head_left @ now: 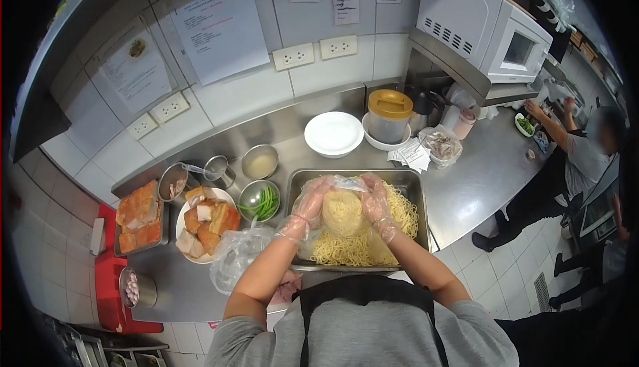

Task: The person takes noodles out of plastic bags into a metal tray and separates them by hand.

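Above a steel tray (425,224) of loose yellow noodles (336,252), a clear plastic bag (343,214) packed with noodles is held up between my two gloved hands. My left hand (311,202) grips the upper left side of the bag. On the other side, my right hand (377,200) is closed on its upper right part. Both hands wear loose clear plastic gloves. Some of the fingers are hidden by the gloves and the bag's crumpled top. Beside my left forearm lies a large crumpled clear plastic bag (239,257).
Left of the tray are green beans in a bowl (272,211), a plate of meat chunks (212,222) and a meat tray (160,232). Behind stand white plates (333,134) and a yellow-lidded container (388,117). A microwave (482,27) sits on a shelf. Another person (586,161) works at right.
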Available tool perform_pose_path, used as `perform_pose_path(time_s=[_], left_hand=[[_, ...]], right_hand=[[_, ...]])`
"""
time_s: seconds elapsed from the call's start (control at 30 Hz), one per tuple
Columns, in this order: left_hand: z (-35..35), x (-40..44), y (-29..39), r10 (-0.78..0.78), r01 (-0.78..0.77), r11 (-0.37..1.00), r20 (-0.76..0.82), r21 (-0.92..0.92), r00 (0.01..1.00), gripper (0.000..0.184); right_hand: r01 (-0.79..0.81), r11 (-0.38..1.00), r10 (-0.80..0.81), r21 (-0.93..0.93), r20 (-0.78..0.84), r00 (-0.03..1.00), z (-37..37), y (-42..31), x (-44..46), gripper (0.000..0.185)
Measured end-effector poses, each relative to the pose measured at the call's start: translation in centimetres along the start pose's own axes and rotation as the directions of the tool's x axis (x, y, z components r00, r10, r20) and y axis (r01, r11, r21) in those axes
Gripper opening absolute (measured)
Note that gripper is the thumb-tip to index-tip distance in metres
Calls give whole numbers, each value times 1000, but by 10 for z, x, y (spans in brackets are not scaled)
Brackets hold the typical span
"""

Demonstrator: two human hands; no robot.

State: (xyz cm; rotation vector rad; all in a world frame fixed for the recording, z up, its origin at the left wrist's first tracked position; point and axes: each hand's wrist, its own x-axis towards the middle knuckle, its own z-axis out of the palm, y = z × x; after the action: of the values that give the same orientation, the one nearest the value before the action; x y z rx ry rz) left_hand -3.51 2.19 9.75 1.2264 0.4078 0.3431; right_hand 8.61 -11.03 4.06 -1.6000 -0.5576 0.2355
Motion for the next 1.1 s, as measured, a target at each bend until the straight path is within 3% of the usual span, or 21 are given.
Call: perform_pose_path(time_s=[0.1, 0.13, 0.2, 0.23, 0.33, 0.37, 0.5, 0.6, 0.7, 0.8, 0.87, 0.97, 1.07, 1.1], left_hand=[[-5, 9, 7, 54, -60, 996, 84, 69, 995, 42], [-5, 13, 9, 194, -202, 954, 58, 221, 979, 44], [-4, 18, 15, 468, -436, 744, 71, 506, 881, 48], [-9, 25, 4, 502, -377, 691, -34, 617, 864, 52], [-23, 30, -17, 263, -242, 871, 11, 427, 965, 57], [-31, 40, -42, 291, -263, 867, 0, 423, 957, 56], [-19, 33, -42, 223, -217, 969, -39, 121, 974, 46], [-23, 40, -39, 310, -288, 909, -29, 301, 950, 39], [-21, 47, -36, 213, -186, 956, -99, 227, 972, 30], [-18, 51, -28, 180, -160, 960, -68, 230, 981, 28], [-20, 61, -31, 197, -178, 944, -42, 277, 979, 30], [-24, 72, -32, 236, -218, 920, -16, 326, 972, 32], [-19, 72, -20, 232, -226, 931, 11, 286, 973, 31], [-15, 69, -12, 223, -221, 940, 21, 260, 975, 30]], right_hand=[[76, 980, -79, 184, 9, 997, -2, -20, 22, 34], [95, 959, -101, 266, 7, 995, -4, -25, 27, 36], [52, 924, -48, 379, -19, 999, -4, -27, 32, 40], [30, 896, -24, 443, -20, 1000, -3, -25, 35, 38], [-46, 879, 20, 474, 60, 998, -7, 1, 44, 32], [-72, 887, 29, 456, 100, 995, -9, 7, 47, 30], [-136, 883, 50, 450, 198, 979, -13, 0, 52, 24], [-256, 860, 108, 440, 334, 936, -16, -3, 65, 25], [-352, 813, 135, 464, 437, 889, -15, -7, 74, 26], [-417, 772, 121, 479, 533, 837, -20, -20, 79, 29], [-414, 764, 28, 496, 615, 788, -24, -22, 82, 31], [-466, 784, 113, 410, 644, 756, -22, -21, 92, 31], [-261, 961, 131, 94, 676, 725, -18, -24, 116, 28], [-224, 971, 108, 88, 672, 733, -17, -26, 119, 27]])
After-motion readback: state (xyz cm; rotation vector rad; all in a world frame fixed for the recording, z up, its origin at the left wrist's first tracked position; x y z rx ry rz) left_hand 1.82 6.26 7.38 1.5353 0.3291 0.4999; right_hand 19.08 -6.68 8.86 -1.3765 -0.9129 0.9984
